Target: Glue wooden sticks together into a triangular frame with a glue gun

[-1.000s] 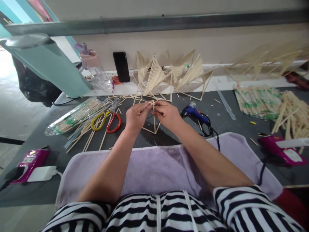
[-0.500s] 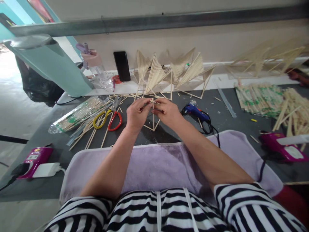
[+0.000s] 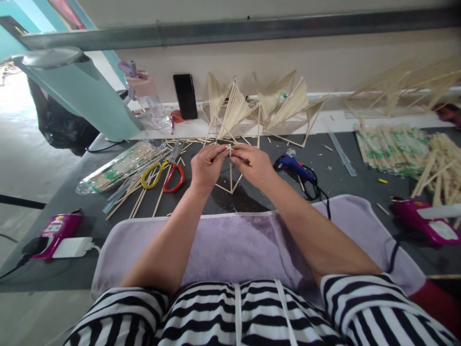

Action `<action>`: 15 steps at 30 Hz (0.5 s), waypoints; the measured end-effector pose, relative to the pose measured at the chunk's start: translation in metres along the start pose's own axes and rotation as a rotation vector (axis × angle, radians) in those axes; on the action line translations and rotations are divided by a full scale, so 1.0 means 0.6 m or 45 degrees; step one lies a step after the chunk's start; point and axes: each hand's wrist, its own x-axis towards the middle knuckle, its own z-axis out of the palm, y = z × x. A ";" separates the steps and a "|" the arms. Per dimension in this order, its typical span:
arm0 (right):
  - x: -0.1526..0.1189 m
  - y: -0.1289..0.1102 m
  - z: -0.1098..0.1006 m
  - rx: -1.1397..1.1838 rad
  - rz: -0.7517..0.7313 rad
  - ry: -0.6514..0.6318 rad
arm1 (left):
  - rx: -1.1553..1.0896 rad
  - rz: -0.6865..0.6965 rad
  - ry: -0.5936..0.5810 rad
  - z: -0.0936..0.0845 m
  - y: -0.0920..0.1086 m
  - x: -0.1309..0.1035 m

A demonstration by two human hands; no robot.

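Observation:
A small frame of thin wooden sticks point(image 3: 231, 180) stands on the dark tabletop in front of me, its top corner between my hands. My left hand point(image 3: 208, 166) pinches that corner from the left. From the right, my right hand point(image 3: 251, 163) pinches the same spot, fingertips almost meeting the left ones. The fingers hide most of the joint. Left of my hands lie scissors point(image 3: 167, 170) with one yellow and one red handle. To the right rests a blue hot glue gun point(image 3: 295, 168) with a black cord.
Finished stick models point(image 3: 259, 105) line the wall. Bagged sticks point(image 3: 120, 168) lie left, more packs point(image 3: 391, 146) and loose sticks point(image 3: 441, 163) right. A phone point(image 3: 185, 96), a bottle point(image 3: 146, 96) and a teal tumbler point(image 3: 90, 96) stand behind. A purple cloth point(image 3: 230, 250) covers the front edge.
The whole view has shifted slightly, so things appear a little further right. Both hands keep their pinch on the stick frame, with fingers slightly readjusted.

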 end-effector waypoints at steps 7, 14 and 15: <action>0.002 0.004 0.009 0.068 0.109 0.101 | 0.015 0.003 -0.006 0.000 0.001 0.001; -0.002 0.001 0.012 0.132 0.180 0.114 | -0.017 0.005 -0.071 -0.004 0.003 0.002; -0.003 0.001 0.012 0.134 0.181 0.119 | -0.014 0.003 -0.085 -0.004 0.002 0.002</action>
